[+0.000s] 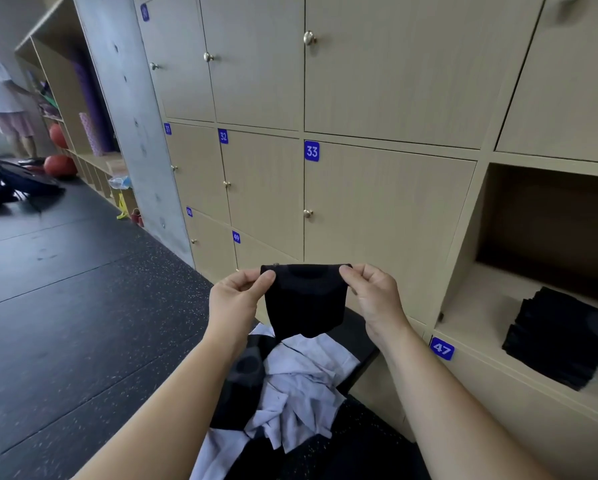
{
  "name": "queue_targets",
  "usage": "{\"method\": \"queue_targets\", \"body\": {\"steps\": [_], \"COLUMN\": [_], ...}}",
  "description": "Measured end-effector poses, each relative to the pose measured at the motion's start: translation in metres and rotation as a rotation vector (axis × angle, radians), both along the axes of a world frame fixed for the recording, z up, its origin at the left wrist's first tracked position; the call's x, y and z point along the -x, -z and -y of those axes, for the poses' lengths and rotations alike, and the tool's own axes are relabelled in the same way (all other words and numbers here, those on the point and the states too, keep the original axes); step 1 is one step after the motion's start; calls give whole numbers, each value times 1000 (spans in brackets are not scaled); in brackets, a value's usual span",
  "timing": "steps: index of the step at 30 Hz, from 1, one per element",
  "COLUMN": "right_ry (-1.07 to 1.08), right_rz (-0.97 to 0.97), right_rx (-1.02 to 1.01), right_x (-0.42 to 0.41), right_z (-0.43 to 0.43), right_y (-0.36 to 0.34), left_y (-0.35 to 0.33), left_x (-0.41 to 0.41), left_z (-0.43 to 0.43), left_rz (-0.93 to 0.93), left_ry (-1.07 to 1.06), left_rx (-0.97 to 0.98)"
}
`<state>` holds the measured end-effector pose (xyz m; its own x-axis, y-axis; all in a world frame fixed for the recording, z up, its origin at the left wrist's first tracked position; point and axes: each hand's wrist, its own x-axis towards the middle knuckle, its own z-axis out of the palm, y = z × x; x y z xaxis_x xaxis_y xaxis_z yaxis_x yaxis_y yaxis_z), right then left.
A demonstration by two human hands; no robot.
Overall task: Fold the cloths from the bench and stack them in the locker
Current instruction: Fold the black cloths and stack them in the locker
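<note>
Closest to the camera, a heap of white and black cloths (290, 386) lies crumpled on the dark bench (358, 337). Above it, both hands hold up a black cloth (306, 299) by its top edge: the left hand (236, 296) pinches the left corner between thumb and fingers, and the right hand (373, 296) pinches the right corner the same way. The cloth hangs down flat between them, in front of the locker doors. To the right, an open locker (481, 306) holds a neat stack of folded black cloths (560, 337) on its floor. Beyond the hands stands closed door 33 (387, 202). Far left, a person (3, 95) stands at open shelves (65, 81).
</note>
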<state>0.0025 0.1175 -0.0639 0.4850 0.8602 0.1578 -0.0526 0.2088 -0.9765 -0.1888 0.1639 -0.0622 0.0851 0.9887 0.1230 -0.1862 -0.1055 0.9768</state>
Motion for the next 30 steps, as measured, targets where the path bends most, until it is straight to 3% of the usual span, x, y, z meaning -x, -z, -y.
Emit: {"method": "queue_targets", "body": {"steps": [5, 12, 19, 25, 30], "right_ry": [16, 95, 255, 248, -72], "right_rz": [58, 69, 343, 264, -30], "right_rx": [1, 43, 21, -1, 175], "right_x": [7, 11, 6, 0, 3], "right_z": [-4, -14, -8, -8, -1], "right_y": [-9, -21, -21, -12, -2], "left_y": [-10, -16, -3, -2, 0], "left_x": [-6, -11, -21, -25, -38], "left_z": [0, 2, 0, 3, 2], "left_rz": [60, -31, -346, -359, -247], "left_ry": [47, 273, -73, -51, -116], "left_rx": [23, 29, -253, -372, -345]}}
